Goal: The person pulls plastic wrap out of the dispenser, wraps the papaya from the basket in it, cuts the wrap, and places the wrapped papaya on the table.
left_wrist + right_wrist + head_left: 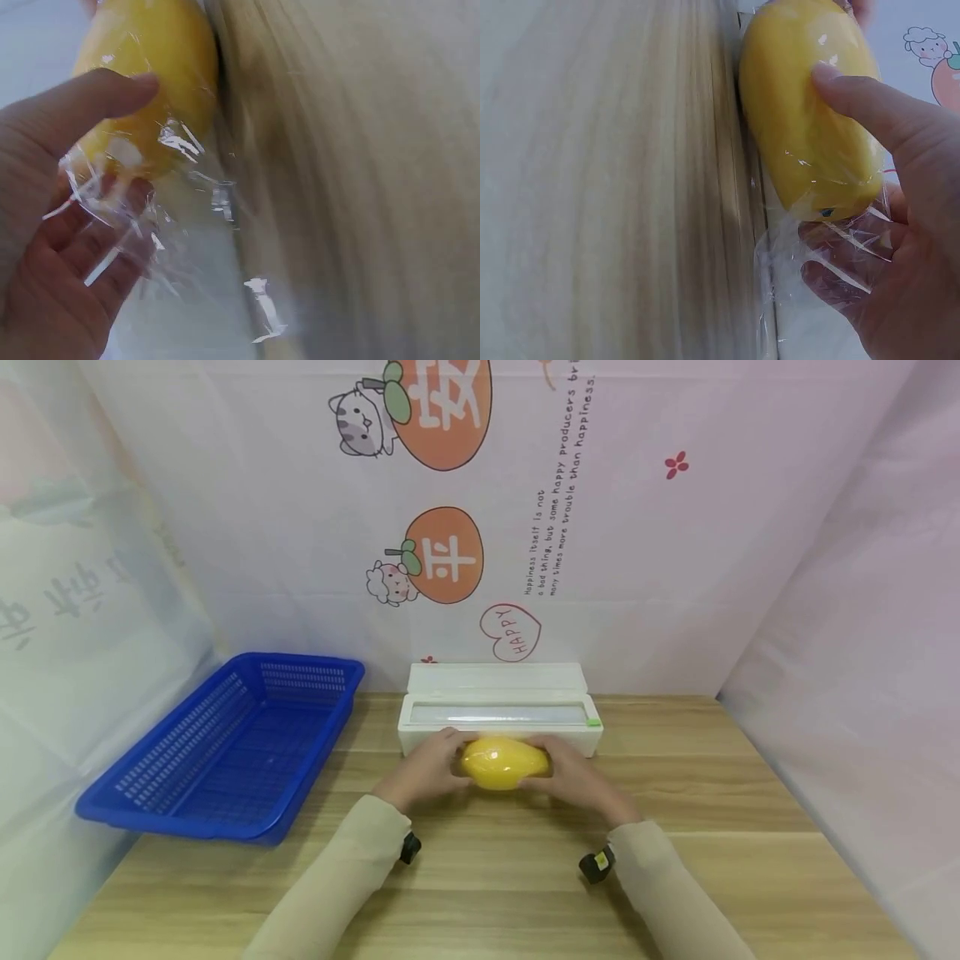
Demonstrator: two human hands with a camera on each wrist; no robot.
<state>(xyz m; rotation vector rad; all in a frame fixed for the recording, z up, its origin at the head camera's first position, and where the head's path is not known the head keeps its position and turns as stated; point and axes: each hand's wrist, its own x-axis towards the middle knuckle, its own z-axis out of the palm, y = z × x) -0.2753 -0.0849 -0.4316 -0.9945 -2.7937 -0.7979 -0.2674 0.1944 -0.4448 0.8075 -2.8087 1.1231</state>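
A glossy yellow oval fruit [504, 764] is held level above the wooden table, between my two hands. My left hand [429, 770] grips its left end, the thumb on the near side and the fingers curled behind. On the other end my right hand [581, 779] holds it the same way. Clear cling film [180, 142] covers the fruit, and loose film [784, 270] trails from both ends over the fingers. Just behind the hands stands a white cling film dispenser [498, 700] with its lid raised; the hands and fruit hide part of its front.
A blue plastic basket [315, 752] with slotted sides stands at the left of the wooden table [510, 893]. White printed cloth [630, 543] hangs behind the table and along both sides. Each wrist carries a small black camera [595, 866].
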